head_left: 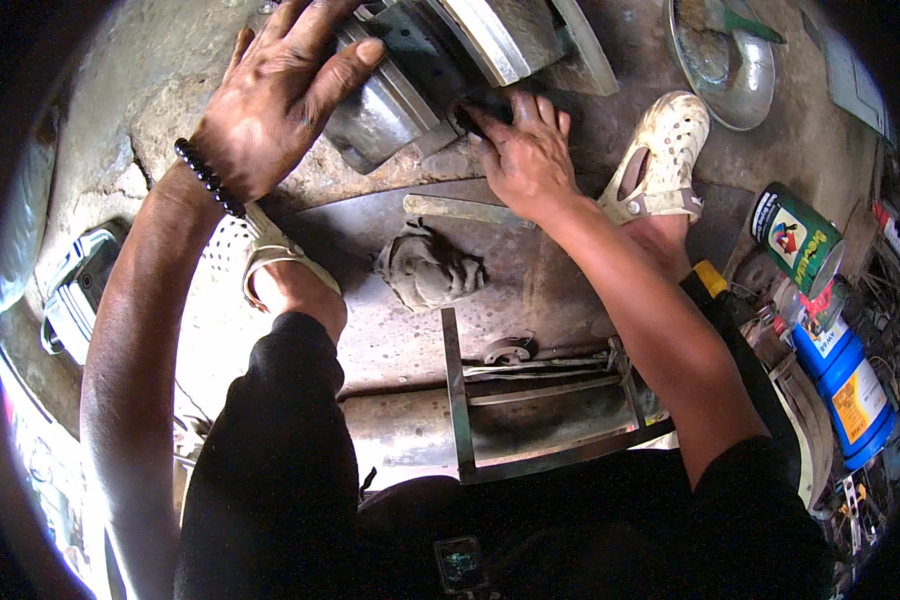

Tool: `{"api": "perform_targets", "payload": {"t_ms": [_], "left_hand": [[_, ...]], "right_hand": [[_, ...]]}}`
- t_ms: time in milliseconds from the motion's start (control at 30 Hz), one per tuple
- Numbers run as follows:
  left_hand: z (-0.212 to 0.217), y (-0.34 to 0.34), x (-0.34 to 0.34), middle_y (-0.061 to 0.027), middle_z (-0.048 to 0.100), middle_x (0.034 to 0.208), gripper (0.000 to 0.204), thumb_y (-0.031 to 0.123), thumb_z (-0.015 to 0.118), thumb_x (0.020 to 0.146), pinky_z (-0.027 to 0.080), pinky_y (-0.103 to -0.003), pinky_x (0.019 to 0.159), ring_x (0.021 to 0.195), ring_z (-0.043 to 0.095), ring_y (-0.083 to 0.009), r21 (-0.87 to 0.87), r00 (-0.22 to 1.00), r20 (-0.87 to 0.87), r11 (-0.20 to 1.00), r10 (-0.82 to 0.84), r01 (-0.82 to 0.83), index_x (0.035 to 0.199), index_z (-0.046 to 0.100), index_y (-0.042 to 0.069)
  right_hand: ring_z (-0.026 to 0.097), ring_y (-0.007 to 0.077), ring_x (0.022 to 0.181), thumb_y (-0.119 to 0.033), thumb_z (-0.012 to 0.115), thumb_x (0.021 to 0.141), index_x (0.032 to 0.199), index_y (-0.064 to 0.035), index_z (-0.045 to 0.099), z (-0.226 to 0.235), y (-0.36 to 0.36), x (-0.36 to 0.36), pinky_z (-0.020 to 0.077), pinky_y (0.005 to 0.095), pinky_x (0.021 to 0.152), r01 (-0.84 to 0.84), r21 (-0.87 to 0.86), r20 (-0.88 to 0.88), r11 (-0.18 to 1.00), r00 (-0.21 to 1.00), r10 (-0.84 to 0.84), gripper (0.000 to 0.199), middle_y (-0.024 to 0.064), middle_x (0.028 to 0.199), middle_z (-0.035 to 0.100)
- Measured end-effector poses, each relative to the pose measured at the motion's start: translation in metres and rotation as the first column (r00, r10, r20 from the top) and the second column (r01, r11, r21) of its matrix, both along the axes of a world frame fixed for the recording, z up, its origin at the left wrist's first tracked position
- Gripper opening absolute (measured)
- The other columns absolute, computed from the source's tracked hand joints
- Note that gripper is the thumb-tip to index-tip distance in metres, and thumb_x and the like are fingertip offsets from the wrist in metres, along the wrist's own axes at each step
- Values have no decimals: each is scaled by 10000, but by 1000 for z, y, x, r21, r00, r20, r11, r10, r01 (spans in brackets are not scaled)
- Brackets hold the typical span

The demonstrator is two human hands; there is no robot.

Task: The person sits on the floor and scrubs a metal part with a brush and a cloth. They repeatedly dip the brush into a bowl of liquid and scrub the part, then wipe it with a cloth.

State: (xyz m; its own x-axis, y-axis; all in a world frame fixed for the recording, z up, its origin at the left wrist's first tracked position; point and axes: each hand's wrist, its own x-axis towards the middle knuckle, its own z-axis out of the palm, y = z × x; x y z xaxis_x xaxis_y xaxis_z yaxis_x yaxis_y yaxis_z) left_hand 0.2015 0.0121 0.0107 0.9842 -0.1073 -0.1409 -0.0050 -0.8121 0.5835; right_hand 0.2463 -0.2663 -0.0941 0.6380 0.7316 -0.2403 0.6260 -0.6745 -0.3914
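My left hand (pixel 275 95), with a dark bead bracelet at the wrist, lies flat with fingers spread on a grey metal machine part (pixel 420 70) at the top of the view. My right hand (pixel 525 150) presses a small dark pad (pixel 485 108) against the lower edge of that part, fingers curled over it. The part has ribbed steel plates and rests on a dirty concrete floor.
A crumpled grey rag (pixel 428 268) and a flat metal strip (pixel 465 210) lie below my hands. My feet wear pale perforated sandals (pixel 660 160). A metal frame (pixel 530 400), a metal bowl (pixel 735 60), a green can (pixel 795 235) and a blue canister (pixel 850 390) stand around.
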Motion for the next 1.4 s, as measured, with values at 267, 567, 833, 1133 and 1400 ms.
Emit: {"api": "perform_targets", "payload": {"t_ms": [267,567,833,1133,1400], "left_hand": [[0,-1,0,-289,434,1415,557,437,455,1033,350,-522,1128,1367,396,-439,5,1000,8,1000,5,-5,1403,456,22],[0,-1,-1,-288,442,1406,555,443,444,1037,335,-524,1135,1364,397,-440,49,1000,16,999,3,-4,1402,459,24],[0,-1,0,-284,420,1435,556,447,447,1034,332,-514,1140,1378,381,-442,24,1000,-8,1000,-5,5,1409,457,38],[10,-3,0,-298,404,1447,573,463,460,1026,334,-518,1138,1376,380,-456,41,992,-109,997,62,-58,1430,442,57],[14,-6,0,-295,399,1451,559,449,462,1026,330,-524,1138,1375,379,-455,60,997,-79,998,23,-18,1436,442,69]], "right_hand": [[426,364,1310,-174,629,859,1331,-283,655,-3,-1,-3,317,552,1093,-74,-81,141,994,986,85,486,165,1361,513],[401,380,1346,-194,647,860,1351,-357,629,-1,1,-9,285,557,1128,34,-80,53,996,998,-30,517,177,1421,483],[387,406,1344,-197,654,875,1358,-332,626,-5,1,-14,268,581,1131,25,-69,150,997,989,-14,502,208,1391,456],[382,399,1357,-216,664,875,1334,-286,649,-2,6,-17,291,571,1116,93,-119,238,988,969,-62,465,198,1401,457],[406,401,1314,-184,651,863,1311,-228,664,2,7,-16,310,583,1097,100,-77,215,992,973,-81,450,205,1377,462]]}}
